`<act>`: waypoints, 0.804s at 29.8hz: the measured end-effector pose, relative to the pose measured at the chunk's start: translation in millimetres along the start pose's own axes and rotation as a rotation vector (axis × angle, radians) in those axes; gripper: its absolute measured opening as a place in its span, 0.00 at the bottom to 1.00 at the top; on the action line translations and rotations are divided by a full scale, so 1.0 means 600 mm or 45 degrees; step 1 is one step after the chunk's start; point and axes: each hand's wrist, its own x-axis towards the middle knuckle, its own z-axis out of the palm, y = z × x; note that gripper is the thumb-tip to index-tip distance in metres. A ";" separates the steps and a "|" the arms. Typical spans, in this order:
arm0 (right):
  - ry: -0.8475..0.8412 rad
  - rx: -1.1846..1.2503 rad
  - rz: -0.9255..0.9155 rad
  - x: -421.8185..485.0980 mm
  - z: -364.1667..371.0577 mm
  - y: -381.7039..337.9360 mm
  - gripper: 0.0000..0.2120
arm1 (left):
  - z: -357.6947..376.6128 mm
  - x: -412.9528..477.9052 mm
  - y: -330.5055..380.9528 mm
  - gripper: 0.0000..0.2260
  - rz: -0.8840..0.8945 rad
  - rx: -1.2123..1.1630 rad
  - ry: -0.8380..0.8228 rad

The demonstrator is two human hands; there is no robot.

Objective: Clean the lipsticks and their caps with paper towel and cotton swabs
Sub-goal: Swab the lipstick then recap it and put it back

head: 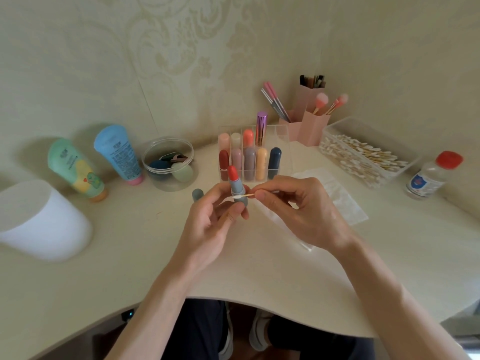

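The left hand (pixel 215 219) holds an uncapped red lipstick (pixel 237 188) upright, fingers (pixel 232 213) curled round its grey barrel. The right hand (pixel 301 209) pinches a cotton swab (pixel 242 196), tip touching the barrel. The grey cap (pixel 198 195) stands on the table (pixel 259 271) just left; paper towel (pixel 337 196) lies behind the right hand. Beyond, a clear organizer (pixel 284 152) holds capped lipsticks (pixel 249 162); a clear box (pixel 345 123) holds loose swabs (pixel 363 154).

No text is showing clearly enough to read. Fine printed lines are running down the blue tube (pixel 118 152) and the green tube (pixel 75 168) at middle left of the frame, all blurring into marks. A blue-and-red emblem is sitting on the label of the red-capped bottle (pixel 428 178) at the right edge, its lettering too small.
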 end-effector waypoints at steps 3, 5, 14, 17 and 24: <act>0.003 -0.001 0.013 0.000 -0.002 0.002 0.08 | -0.002 -0.003 0.001 0.10 -0.022 0.018 -0.059; -0.002 -0.009 0.022 -0.001 0.000 0.003 0.08 | -0.001 -0.003 0.002 0.10 -0.037 0.041 -0.090; -0.035 -0.034 0.022 -0.002 0.003 0.005 0.07 | -0.001 0.003 -0.004 0.13 0.033 0.087 0.007; -0.027 -0.014 0.030 -0.001 0.003 0.004 0.08 | -0.002 0.003 -0.006 0.11 0.046 0.109 0.016; 0.022 -0.034 0.010 0.000 -0.001 0.007 0.07 | -0.003 0.003 -0.008 0.09 0.023 0.059 0.082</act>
